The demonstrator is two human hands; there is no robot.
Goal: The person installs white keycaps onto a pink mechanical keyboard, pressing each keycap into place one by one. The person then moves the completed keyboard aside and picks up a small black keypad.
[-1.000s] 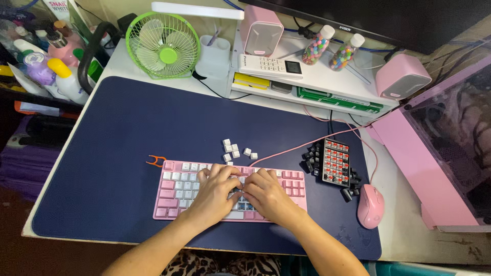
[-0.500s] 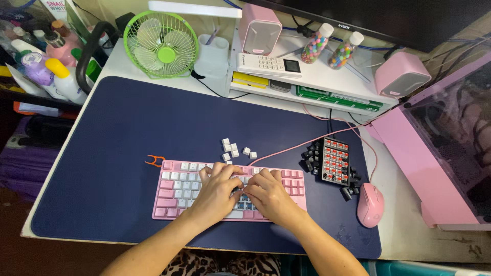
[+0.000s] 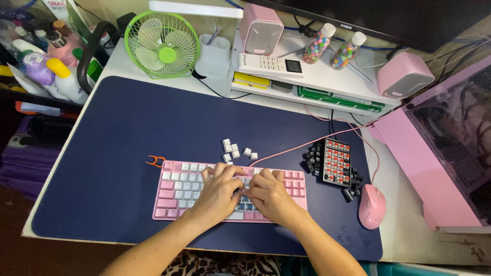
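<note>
Across the navy desk mat (image 3: pixel 128 153), both hands are working over the pink keyboard (image 3: pixel 174 191). The left hand (image 3: pixel 217 191) and right hand (image 3: pixel 268 194) are meeting fingertip to fingertip over its middle keys; whether anything is pinched, I cannot tell. Loose white keycaps (image 3: pixel 232 150) are lying just beyond the fingers, and a slipping pull risks flicking one away.

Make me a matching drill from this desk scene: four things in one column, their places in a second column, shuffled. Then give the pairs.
Things:
1. orange keycap puller
2. loose white keycaps
3. pink mouse
4. green fan

Places:
A. at the back of the desk, beyond the blue mat
B. at the pink keyboard's top left corner
C. right of the black number pad, near the mat's edge
D. on the mat just beyond the keyboard's middle

Pairs: 1-B, 2-D, 3-C, 4-A
</note>
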